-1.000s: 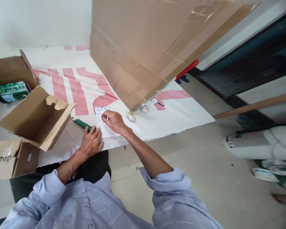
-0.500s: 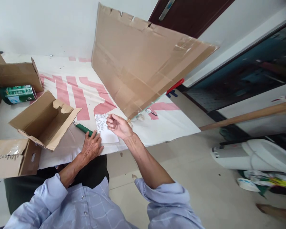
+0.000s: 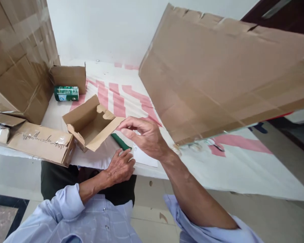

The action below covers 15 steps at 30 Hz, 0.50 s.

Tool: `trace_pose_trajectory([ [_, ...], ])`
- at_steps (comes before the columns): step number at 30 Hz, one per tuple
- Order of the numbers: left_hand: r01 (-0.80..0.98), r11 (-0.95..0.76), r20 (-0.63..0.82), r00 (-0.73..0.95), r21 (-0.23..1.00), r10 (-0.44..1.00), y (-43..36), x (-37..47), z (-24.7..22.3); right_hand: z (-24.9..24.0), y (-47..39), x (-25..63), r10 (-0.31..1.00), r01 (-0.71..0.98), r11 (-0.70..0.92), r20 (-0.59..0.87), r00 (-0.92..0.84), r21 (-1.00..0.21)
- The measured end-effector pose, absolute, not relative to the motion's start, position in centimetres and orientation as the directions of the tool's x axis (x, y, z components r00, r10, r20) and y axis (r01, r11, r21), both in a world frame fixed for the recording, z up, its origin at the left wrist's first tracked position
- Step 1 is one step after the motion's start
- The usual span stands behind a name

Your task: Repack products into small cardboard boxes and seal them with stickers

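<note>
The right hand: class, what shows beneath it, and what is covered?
Beneath the right hand, a white paper shows its near part and a few marks. The hand hides much of the rest, which cannot be seen.

windowpane-check shirt [image 3: 91,211]: pale blue, thin white lines | round buttons [image 3: 104,209] down front | left hand [image 3: 120,166] and right hand [image 3: 145,137] bare, sleeves [image 3: 68,202] rolled well behind both | dark trousers [image 3: 56,180] near left hand

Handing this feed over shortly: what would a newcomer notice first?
The large cardboard sheet, filling the upper right, stands out first. Next comes the open box, just left of the right hand, then the green can on its side, farther left and back.
</note>
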<state>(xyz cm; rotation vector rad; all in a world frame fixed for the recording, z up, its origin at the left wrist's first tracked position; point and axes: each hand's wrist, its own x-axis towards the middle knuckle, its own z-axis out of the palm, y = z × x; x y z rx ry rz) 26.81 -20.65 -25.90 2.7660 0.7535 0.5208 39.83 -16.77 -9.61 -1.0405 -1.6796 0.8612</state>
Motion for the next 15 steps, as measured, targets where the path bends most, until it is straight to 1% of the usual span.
trace_pose_trajectory([
  [2, 0.455, -0.818, 0.297, 0.774, 0.352, 0.559, -21.4, 25.0, -25.5, -8.8, -16.1, 37.5, 0.875, 0.279, 0.449, 0.354, -0.331, -0.849],
  [4, 0.488, -0.782, 0.319, 0.724, 0.388, 0.611, -22.0, 23.0, -25.5, -8.9, -15.4, 35.2, 0.851, 0.333, 0.471, 0.321, -0.415, -0.817],
  [6, 0.544, -0.725, 0.339, 0.647, 0.422, 0.683, -22.4, 20.9, -25.7, -9.8, -14.8, 32.8, 0.857, 0.445, 0.463, 0.259, -0.445, -0.766],
  [9, 0.62, -0.608, 0.343, 0.503, 0.496, 0.793, -22.8, 17.8, -26.1, -11.6, -14.2, 29.8, 0.884, 0.634, 0.416, 0.128, -0.449, -0.653],
  [11, 0.64, -0.526, 0.355, 0.389, 0.56, 0.85, -23.1, 16.0, -26.3, -12.4, -14.0, 29.0, 0.9, 0.703, 0.38, 0.063, -0.432, -0.601],
  [12, 0.638, -0.493, 0.369, 0.33, 0.591, 0.869, -23.3, 15.2, -26.2, -12.6, -13.9, 29.1, 0.907, 0.707, 0.364, 0.059, -0.417, -0.606],
  [13, 0.631, -0.467, 0.385, 0.274, 0.62, 0.881, -23.4, 14.5, -26.1, -12.6, -13.8, 29.5, 0.915, 0.689, 0.348, 0.071, -0.397, -0.636],
  [15, 0.615, -0.429, 0.414, 0.178, 0.662, 0.893, -23.7, 13.6, -25.7, -12.2, -13.7, 31.3, 0.93, 0.589, 0.314, 0.117, -0.348, -0.744],
])
